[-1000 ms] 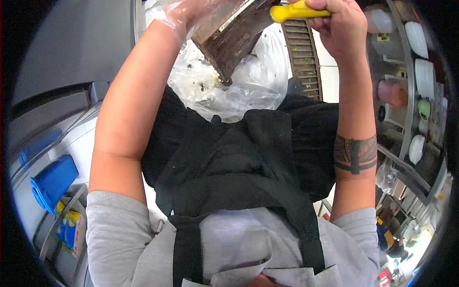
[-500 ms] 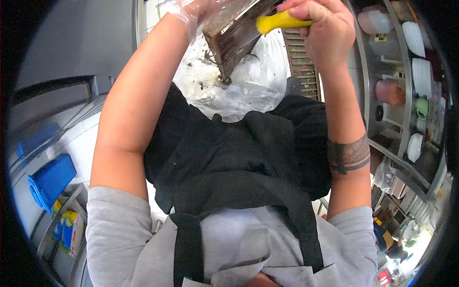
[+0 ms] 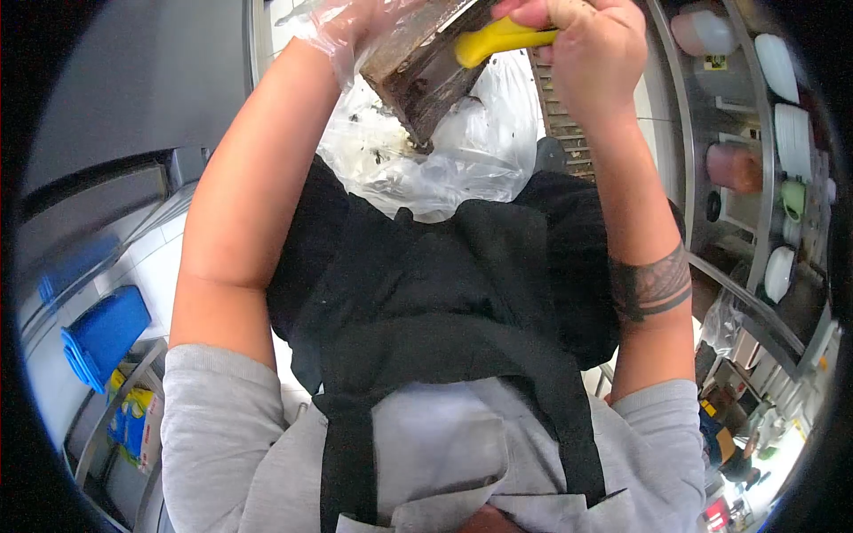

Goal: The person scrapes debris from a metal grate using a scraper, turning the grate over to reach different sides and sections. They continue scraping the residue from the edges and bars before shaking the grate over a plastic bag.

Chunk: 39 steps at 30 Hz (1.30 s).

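Observation:
My left hand [image 3: 371, 19], in a clear plastic glove, is at the top edge, gripping the side of a dirty metal box [image 3: 435, 93]. The box is tilted, with dark grime over its walls; its far end is cut off. In my closed right hand [image 3: 597, 55] is a tool with a yellow handle [image 3: 499, 41]. The handle's wide end points left, in front of the box, and the tool's working end cannot be made out. Beneath the box, a clear plastic bag [image 3: 484, 164] lies spread, with dark bits of dirt on it.
A slatted drain grate [image 3: 569, 133] runs along the floor right of the bag. Further right stands a metal rack [image 3: 680, 133] with containers and white trays. A dark appliance [image 3: 142, 80] is on the left, above a blue bin [image 3: 107, 338]. Another person [image 3: 733, 457] is at the lower right.
My right hand and the yellow handle have shifted left and slightly down across the box. The box has moved a little left along with my left hand.

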### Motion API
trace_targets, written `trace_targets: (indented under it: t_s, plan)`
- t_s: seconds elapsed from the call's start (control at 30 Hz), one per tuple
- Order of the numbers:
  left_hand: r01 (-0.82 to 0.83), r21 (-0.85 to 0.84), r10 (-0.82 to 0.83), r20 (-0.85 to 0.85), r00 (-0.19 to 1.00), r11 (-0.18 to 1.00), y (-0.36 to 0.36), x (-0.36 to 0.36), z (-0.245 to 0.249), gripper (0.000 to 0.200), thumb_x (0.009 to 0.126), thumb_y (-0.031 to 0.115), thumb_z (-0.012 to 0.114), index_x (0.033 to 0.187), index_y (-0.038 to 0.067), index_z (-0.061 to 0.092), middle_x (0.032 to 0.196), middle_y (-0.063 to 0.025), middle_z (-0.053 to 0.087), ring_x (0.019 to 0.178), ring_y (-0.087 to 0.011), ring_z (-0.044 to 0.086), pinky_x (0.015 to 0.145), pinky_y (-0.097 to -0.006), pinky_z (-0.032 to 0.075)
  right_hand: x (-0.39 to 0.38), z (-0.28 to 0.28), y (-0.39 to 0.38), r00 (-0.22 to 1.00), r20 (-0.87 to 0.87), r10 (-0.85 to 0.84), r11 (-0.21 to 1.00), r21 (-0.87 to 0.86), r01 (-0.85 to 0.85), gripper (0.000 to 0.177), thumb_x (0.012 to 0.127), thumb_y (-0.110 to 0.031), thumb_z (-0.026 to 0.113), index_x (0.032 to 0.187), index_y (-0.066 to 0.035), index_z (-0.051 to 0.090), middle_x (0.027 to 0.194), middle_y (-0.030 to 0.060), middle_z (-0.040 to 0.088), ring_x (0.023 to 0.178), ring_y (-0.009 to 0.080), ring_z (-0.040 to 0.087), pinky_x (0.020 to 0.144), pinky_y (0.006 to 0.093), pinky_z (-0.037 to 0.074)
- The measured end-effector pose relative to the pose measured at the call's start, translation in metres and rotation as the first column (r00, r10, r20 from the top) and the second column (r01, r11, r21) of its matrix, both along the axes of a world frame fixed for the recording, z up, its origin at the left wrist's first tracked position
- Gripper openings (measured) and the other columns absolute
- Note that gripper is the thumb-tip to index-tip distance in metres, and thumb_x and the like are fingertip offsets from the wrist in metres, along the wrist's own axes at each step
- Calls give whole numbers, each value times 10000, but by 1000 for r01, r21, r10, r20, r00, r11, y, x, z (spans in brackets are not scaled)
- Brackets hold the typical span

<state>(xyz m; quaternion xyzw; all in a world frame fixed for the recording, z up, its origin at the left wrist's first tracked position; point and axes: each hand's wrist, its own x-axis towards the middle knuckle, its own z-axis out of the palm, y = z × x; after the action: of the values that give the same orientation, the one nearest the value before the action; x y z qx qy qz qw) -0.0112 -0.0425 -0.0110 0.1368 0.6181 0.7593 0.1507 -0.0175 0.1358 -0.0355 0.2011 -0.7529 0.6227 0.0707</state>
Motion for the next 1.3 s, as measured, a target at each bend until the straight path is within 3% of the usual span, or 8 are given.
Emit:
trace_targets:
  t_s: [0.07,0.13,0.2,0.4,0.73,1.0,1.17,1.3]
  plan:
    - [-73,-36,71,-52,996,997,-3,8,7,509,944,315,708,1364,39,625,1021,-51,694,895,-125,654,796,-266,543,-9,12,13,997,-8,-78,995,59,78,92,733,-41,602,659,7,629,714,97,665,645,179,633,629,263,490]
    - [103,-20,-102,27,994,995,-17,9,9,489,944,311,706,1342,37,634,1036,-52,691,875,-117,648,760,-268,543,-8,15,19,972,219,85,952,-304,-15,102,729,-54,605,660,11,642,721,99,666,637,177,622,622,271,484]
    - [-80,-232,92,41,995,969,-1,-3,5,487,937,323,714,1327,39,644,1025,-58,692,843,-122,654,731,-278,549,0,-14,3,989,-129,68,994,-74,-77,112,739,-53,602,668,17,654,721,105,664,640,176,622,627,284,488]
    - [-83,-94,91,85,992,992,-1,17,12,468,923,317,727,1294,40,662,1018,-52,700,845,-125,662,746,-271,548,7,5,12,993,105,56,977,-211,-32,82,745,-21,610,691,21,653,726,106,662,682,168,632,648,273,496]
    - [-157,-178,146,-73,987,971,-9,-15,-14,471,915,239,732,1317,7,656,1043,-53,700,919,-117,652,810,-256,525,25,-18,-5,993,-98,72,980,-177,-89,20,721,22,632,712,9,644,734,85,644,706,147,604,657,274,462]
    - [-22,3,22,15,1000,1000,-11,-15,-9,528,931,192,723,1393,-25,589,1178,-65,659,1036,-126,611,920,-267,488,37,-28,8,980,-198,38,965,-246,-87,96,776,112,596,807,21,596,822,102,640,723,133,592,656,278,467]
    - [229,324,-241,-2,971,918,-32,-24,-24,457,965,160,691,1370,-28,594,969,-8,668,758,-52,592,655,-177,484,57,-24,9,941,-321,109,990,-52,-132,91,798,91,604,818,10,568,878,142,637,781,192,611,714,301,484]
    - [97,349,-129,70,989,932,-21,-23,-20,449,970,135,676,1376,-31,583,1009,-32,678,808,-75,622,705,-196,510,55,-36,5,966,-251,60,987,-127,-95,93,805,66,612,874,5,598,900,120,649,778,162,602,710,280,477]
